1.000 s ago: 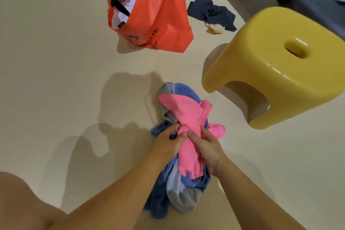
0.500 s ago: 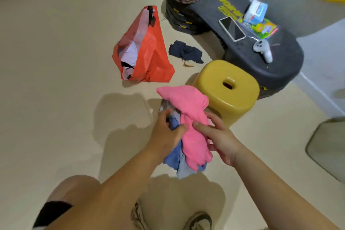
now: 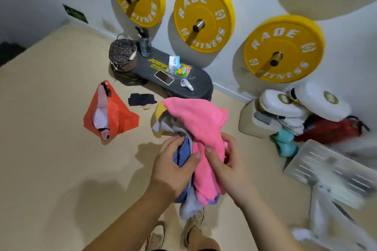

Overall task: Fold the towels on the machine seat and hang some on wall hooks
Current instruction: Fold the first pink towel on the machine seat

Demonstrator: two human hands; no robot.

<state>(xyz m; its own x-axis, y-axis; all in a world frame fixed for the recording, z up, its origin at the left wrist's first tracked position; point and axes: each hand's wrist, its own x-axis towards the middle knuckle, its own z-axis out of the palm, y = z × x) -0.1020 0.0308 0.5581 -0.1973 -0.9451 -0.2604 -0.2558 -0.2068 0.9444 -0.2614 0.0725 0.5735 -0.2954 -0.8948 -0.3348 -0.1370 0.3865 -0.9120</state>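
Observation:
A bundle of towels hangs in the air in front of me, held by both hands. The pink towel [image 3: 199,128] lies on top, with a blue towel [image 3: 181,155] and a grey one [image 3: 189,206] under it. My left hand [image 3: 173,171] grips the blue and grey cloth from the left. My right hand [image 3: 226,165] pinches the pink towel from the right. The black machine seat [image 3: 177,85] stands against the wall beyond the bundle. No wall hooks can be made out; yellow weight plates [image 3: 204,16] hang on pegs above the seat.
An orange bag [image 3: 112,114] and a dark cloth [image 3: 141,99] lie on the beige floor at left. The seat carries a phone [image 3: 163,77], a controller [image 3: 186,84], packets, a bottle and a basket [image 3: 122,54]. A yellow stool [image 3: 158,112] is mostly hidden behind the bundle. White gear [image 3: 295,108] piles at right.
The towel bundle came up off the floor in both hands. My view rose from the floor to the wall, bringing the seat and weight plates into sight.

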